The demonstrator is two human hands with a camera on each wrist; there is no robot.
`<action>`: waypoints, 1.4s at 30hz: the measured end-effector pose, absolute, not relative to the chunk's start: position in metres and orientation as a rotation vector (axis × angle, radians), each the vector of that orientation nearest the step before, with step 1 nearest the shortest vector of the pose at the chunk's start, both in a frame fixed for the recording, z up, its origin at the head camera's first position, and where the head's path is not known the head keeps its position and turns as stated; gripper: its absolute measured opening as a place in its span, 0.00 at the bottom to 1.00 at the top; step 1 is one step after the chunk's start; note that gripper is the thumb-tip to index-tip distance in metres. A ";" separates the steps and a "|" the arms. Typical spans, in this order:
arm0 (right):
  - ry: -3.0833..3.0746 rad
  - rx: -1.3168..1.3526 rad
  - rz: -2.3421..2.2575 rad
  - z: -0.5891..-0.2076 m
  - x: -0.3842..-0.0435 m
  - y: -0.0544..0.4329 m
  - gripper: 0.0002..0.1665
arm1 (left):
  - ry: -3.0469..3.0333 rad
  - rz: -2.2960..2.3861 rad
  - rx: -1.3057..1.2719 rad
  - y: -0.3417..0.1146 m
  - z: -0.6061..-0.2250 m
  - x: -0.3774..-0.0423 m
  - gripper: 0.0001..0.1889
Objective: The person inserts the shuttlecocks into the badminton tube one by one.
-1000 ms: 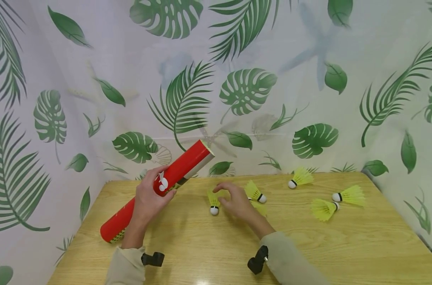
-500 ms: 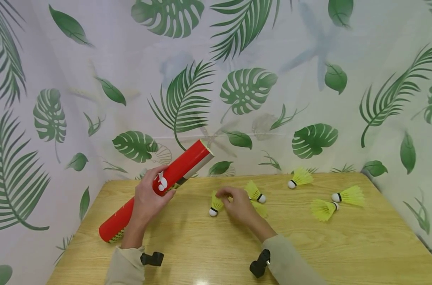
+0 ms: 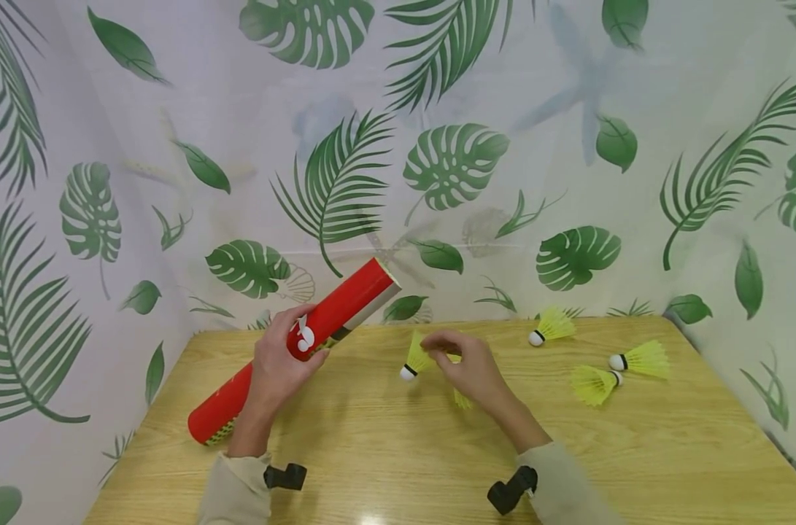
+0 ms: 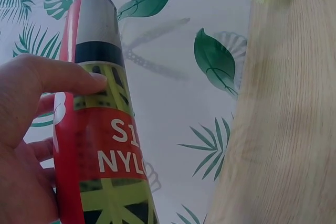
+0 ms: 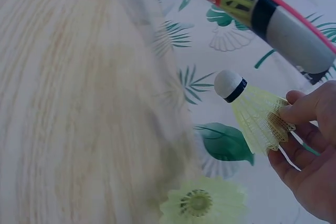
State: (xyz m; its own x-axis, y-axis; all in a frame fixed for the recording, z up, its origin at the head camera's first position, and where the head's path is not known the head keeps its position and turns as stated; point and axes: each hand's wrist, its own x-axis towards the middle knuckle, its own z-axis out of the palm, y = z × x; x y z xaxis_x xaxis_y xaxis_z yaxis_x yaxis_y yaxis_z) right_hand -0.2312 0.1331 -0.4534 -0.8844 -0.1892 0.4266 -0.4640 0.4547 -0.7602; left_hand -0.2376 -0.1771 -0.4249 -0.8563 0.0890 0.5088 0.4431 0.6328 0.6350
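My left hand (image 3: 284, 364) grips a red shuttlecock tube (image 3: 348, 302) round its middle, tilted with its upper end to the right. In the left wrist view, the thumb lies across the tube's printed side (image 4: 113, 140). My right hand (image 3: 476, 368) pinches a yellow shuttlecock (image 3: 414, 357) by the rim of its skirt. Its white cork (image 5: 229, 85) points away from the fingers, toward the front left in the head view. The tube's grey end (image 5: 299, 40) lies just beyond this shuttlecock in the right wrist view. Another yellow shuttlecock (image 3: 462, 398) is mostly hidden behind the right hand.
On the right of the wooden table (image 3: 398, 452) lie three more yellow shuttlecocks: one near the back (image 3: 555, 324), one farther right (image 3: 643, 359), and one in front (image 3: 594, 385). A leaf-patterned cloth (image 3: 371, 182) stands behind the table.
My right hand has moved right and slightly back, drawing the pinched shuttlecock along and lifting it. The left hand and tube have shifted only slightly to the right.
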 end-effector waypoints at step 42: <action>-1.818 0.330 1.494 -0.378 -0.188 0.210 0.12 | -2.403 -1.206 -0.769 -0.120 -0.427 -0.218 0.37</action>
State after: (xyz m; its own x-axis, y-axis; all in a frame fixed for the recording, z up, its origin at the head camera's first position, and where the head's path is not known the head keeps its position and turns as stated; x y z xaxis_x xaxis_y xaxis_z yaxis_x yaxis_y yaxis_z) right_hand -0.1877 0.2103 -0.3776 -0.6878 0.2528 0.6805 -0.6187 0.2861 -0.7317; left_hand -0.2176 -0.1202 -0.4268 -0.7944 0.3125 0.5209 0.6044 0.4923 0.6264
